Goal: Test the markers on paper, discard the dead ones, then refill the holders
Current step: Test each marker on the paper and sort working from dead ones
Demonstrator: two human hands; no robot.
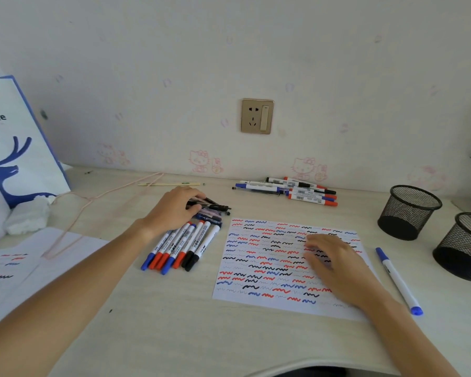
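Left hand (174, 206) grips slim black pens (211, 206); right hand (335, 263) flat on squiggle-covered paper (259, 268).

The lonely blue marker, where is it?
In the head view, the single blue marker lies on the desk at the right, just beside the scribbled test paper and in front of the two mesh holders.

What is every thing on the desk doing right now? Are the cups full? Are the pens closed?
left hand: fingers curled round dark pens atop the near pile.
right hand: flat on the test paper.
test paper: covered in squiggles.
near marker pile: capped, lying flat.
far marker pile: capped, lying flat.
blue marker: capped, alone beside the paper.
mesh holders: upright, empty as far as visible.
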